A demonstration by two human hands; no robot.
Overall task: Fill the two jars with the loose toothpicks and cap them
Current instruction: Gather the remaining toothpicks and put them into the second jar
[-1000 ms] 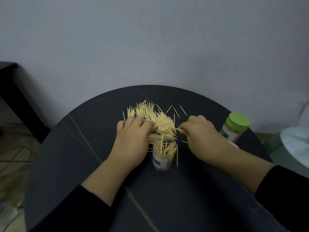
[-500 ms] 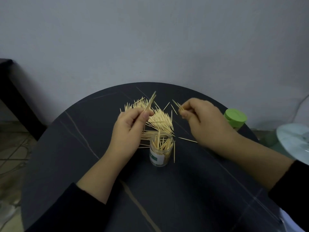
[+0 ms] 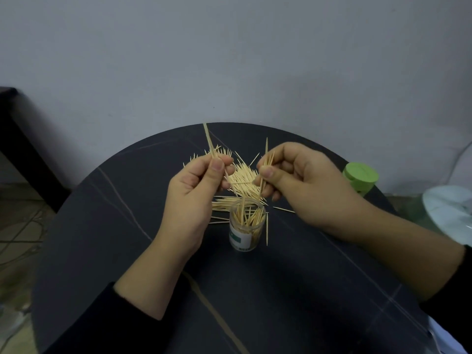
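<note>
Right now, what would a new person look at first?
The left hand and the right hand, mid-picture, each pinching thin pale wooden toothpicks by a small clear open jar. Behind them a loose toothpick heap lies on the round black table; a green-lidded jar stands at its right edge.

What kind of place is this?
Probably a plain room at home, though I can't be sure: a round dark table by a bare grey wall, with cables lying on the floor beside it.

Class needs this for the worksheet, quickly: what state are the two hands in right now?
Left hand: closed, pinching a small bunch of toothpicks.
Right hand: closed, pinching a few toothpicks.
</note>
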